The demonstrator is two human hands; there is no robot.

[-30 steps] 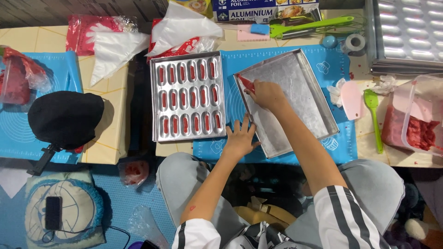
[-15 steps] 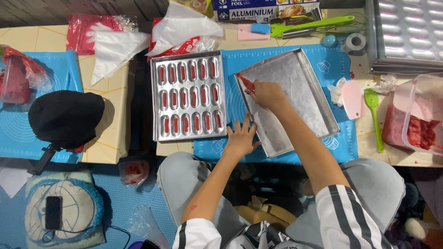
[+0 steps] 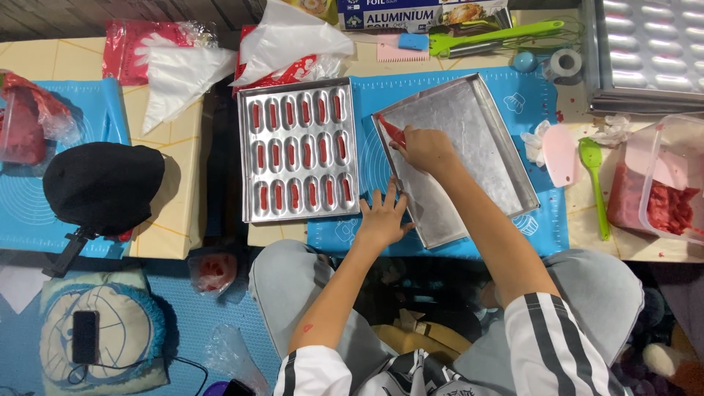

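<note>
On the blue mat, my left hand (image 3: 381, 218) lies flat, steadying the foil-lined tray (image 3: 458, 158); right hand (image 3: 425, 149) pinches a red scraper (image 3: 391, 132) w/ paste. Mould tray (image 3: 297, 152) filled; lined tray mostly bare.

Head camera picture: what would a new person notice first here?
First, the right hand, which holds a red scraper against the left rim of the empty metal tray on the blue mat. The left hand lies flat at the near left corner of that tray. To the left, the silver mould with rows of oblong cups of red filling draws the eye.
</note>
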